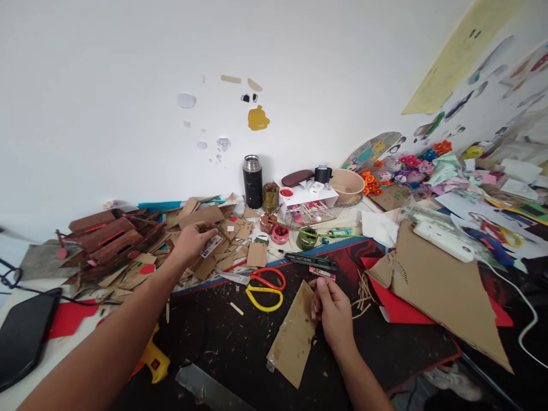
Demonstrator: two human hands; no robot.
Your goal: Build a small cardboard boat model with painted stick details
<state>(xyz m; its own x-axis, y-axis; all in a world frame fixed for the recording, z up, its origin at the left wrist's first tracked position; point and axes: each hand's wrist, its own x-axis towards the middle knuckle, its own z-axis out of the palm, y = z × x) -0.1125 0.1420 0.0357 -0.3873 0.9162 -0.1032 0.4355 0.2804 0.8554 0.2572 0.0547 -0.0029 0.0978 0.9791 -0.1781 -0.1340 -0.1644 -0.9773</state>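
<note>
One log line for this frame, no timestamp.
left hand: at cardboard scraps, grip unclear | right hand: holding cardboard piece by edge | scissors: lying between hands

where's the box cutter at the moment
In the head view, the box cutter lies just right of centre near the far edge of the dark mat, beyond the right hand and right of the nearby scissors.

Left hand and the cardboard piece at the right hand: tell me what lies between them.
In the head view, the scissors with red and yellow handles, plus cardboard scraps nearer the left hand.
</note>
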